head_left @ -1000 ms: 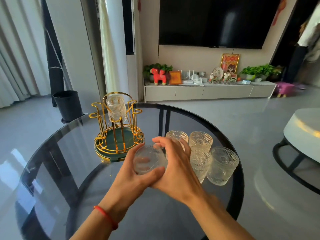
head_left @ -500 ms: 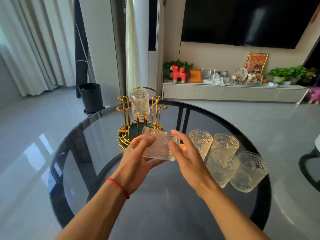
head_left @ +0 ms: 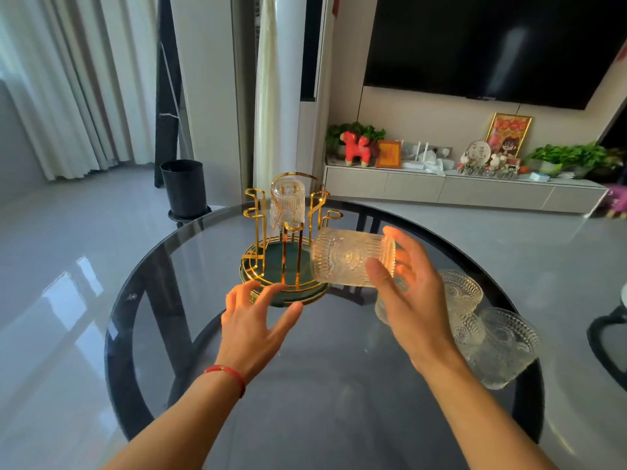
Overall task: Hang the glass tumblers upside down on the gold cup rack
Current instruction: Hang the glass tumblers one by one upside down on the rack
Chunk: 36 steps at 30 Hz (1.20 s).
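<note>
Right hand (head_left: pixel 412 300) has the grip closed around one glass tumbler (head_left: pixel 353 257), thumb in front, fingers behind the base end. The tumbler lies sideways, long axis roughly level, mouth end pointing left toward the gold cup rack (head_left: pixel 288 245), base end in the palm. It hangs in the air just right of the rack's near prongs, above the rack's green base tray, apparently not touching any wire.

Left hand (head_left: pixel 252 317) is empty, fingers spread wide, hovering low just in front of the rack's base, near the rim. It looks ready to steady the rack, a guess only.

One hung tumbler (head_left: pixel 287 202) already sits mouth down on a back prong.

Key relation: free prongs stand up and to the left of the held glass, so it likely needs a quarter turn to mouth-down, then a lift over a prong tip. Right hand is the nearer one for that.

Spare tumblers (head_left: pixel 502 344) stand clustered on the round glass desk (head_left: pixel 169 334), right side, partly hidden behind the right wrist; exact count is hard to tell. Clear glass against gold wire makes prong tips near the held tumbler hard to separate.
</note>
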{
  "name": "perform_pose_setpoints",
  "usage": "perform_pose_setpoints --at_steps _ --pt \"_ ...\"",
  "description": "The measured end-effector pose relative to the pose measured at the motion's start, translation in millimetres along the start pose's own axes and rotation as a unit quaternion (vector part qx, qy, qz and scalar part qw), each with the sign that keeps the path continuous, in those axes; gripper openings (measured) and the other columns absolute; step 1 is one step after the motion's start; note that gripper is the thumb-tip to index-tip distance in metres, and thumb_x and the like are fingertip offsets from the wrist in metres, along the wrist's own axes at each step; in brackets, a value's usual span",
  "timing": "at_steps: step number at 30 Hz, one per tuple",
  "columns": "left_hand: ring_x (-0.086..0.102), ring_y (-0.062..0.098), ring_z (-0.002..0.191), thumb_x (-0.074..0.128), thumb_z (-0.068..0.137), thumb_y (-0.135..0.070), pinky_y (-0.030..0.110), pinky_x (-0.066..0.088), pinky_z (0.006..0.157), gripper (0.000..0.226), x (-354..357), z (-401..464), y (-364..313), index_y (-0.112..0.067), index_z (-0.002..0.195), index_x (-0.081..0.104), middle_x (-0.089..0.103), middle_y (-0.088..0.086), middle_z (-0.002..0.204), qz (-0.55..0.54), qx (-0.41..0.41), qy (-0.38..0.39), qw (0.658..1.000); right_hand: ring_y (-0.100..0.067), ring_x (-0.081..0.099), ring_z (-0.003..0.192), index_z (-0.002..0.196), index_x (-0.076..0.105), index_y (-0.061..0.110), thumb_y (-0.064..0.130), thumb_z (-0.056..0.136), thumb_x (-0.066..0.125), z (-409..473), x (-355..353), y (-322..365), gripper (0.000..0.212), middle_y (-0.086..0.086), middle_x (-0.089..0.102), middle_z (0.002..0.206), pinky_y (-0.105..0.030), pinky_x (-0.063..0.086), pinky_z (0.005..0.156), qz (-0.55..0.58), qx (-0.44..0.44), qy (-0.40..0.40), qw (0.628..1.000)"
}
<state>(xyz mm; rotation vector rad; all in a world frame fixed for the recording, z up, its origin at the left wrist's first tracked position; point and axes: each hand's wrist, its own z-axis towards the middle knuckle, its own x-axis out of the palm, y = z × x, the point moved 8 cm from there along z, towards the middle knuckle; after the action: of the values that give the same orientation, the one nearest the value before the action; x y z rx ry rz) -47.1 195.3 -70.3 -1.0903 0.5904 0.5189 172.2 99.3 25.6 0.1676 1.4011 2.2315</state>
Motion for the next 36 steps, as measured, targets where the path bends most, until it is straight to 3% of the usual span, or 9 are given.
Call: perform_pose_setpoints --at_steps 3,5,7,14,21,26,29,33,36 --pt "0.016 0.03 0.148 0.047 0.091 -0.066 0.058 0.028 0.114 0.062 23 -2 12 -0.046 0.148 0.033 0.022 0.008 0.16 0.155 0.03 0.062 0.986 0.004 0.059 0.122 0.137 0.057 0.039 0.044 0.09 0.073 20 -5 18 0.05 0.022 0.065 0.129 -0.018 0.051 0.098 0.012 -0.018 -0.028 0.999" --pt "0.011 0.029 0.15 0.039 0.093 -0.067 0.056 0.022 0.118 0.065 31 -2 18 -0.048 0.152 0.019 0.012 0.007 0.164 0.196 0.039 0.076 0.977 -0.008 0.062 0.125 0.138 0.057 0.038 0.046 0.089 0.073 42 4 33 0.052 0.01 0.066 0.134 -0.039 0.053 0.104 0.034 -0.019 -0.028 0.999" --pt "0.009 0.03 0.151 0.033 0.094 -0.069 0.056 0.019 0.12 0.067 35 -2 19 -0.047 0.154 0.012 0.008 0.008 0.166 0.211 0.038 0.076 0.974 -0.01 0.061 0.126 0.138 0.057 0.039 0.05 0.088 0.072 69 21 56 0.053 0.007 0.064 0.137 -0.046 0.054 0.103 0.033 -0.033 -0.022 0.999" --pt "-0.01 0.03 0.151 0.022 0.095 -0.068 0.057 0.002 0.119 0.07 45 -2 22 -0.044 0.153 -0.009 -0.011 0.003 0.166 0.239 0.041 0.097 0.965 -0.021 0.057 0.128 0.136 0.059 0.028 0.044 0.087 0.074 170 133 102 0.054 -0.002 0.061 0.139 -0.045 0.053 0.103 -0.132 -0.091 0.087 0.983" --pt "-0.01 0.031 0.151 0.016 0.095 -0.065 0.059 0.002 0.12 0.068 46 -3 22 -0.042 0.152 -0.014 -0.015 0.005 0.165 0.236 0.055 0.095 0.965 -0.029 0.062 0.119 0.134 0.062 0.021 0.051 0.083 0.073 210 199 68 0.06 -0.009 0.065 0.134 -0.031 0.047 0.084 -0.294 -0.085 0.129 0.943" --pt "-0.007 0.032 0.151 0.015 0.097 -0.061 0.059 0.002 0.118 0.066 46 -4 20 -0.04 0.154 -0.012 -0.013 0.006 0.165 0.224 0.062 0.087 0.969 -0.032 0.06 0.123 0.134 0.061 0.024 0.056 0.082 0.071 214 215 44 0.062 -0.009 0.063 0.137 -0.037 0.047 0.09 -0.355 -0.062 0.168 0.918" --pt "-0.007 0.033 0.151 0.014 0.097 -0.06 0.06 0.002 0.119 0.065 46 -4 20 -0.04 0.153 -0.014 -0.015 0.006 0.165 0.225 0.061 0.09 0.968 -0.034 0.061 0.122 0.133 0.062 0.025 0.058 0.082 0.072 207 227 32 0.062 -0.01 0.063 0.137 -0.041 0.051 0.093 -0.413 -0.065 0.222 0.881" --pt "-0.008 0.035 0.151 0.013 0.098 -0.059 0.061 0.003 0.12 0.064 46 -5 18 -0.04 0.151 -0.017 -0.016 0.007 0.164 0.228 0.061 0.095 0.967 -0.035 0.061 0.118 0.136 0.059 0.027 0.059 0.082 0.072 197 235 25 0.064 -0.01 0.065 0.132 -0.036 0.041 0.078 -0.504 -0.105 0.266 0.815" --pt "-0.007 0.035 0.151 0.013 0.098 -0.058 0.061 0.004 0.12 0.064 45 -5 18 -0.039 0.152 -0.015 -0.015 0.007 0.165 0.233 0.059 0.098 0.966 -0.035 0.059 0.121 0.139 0.054 0.031 0.061 0.082 0.072 193 236 21 0.066 -0.009 0.066 0.127 -0.04 0.041 0.083 -0.552 -0.121 0.282 0.776"
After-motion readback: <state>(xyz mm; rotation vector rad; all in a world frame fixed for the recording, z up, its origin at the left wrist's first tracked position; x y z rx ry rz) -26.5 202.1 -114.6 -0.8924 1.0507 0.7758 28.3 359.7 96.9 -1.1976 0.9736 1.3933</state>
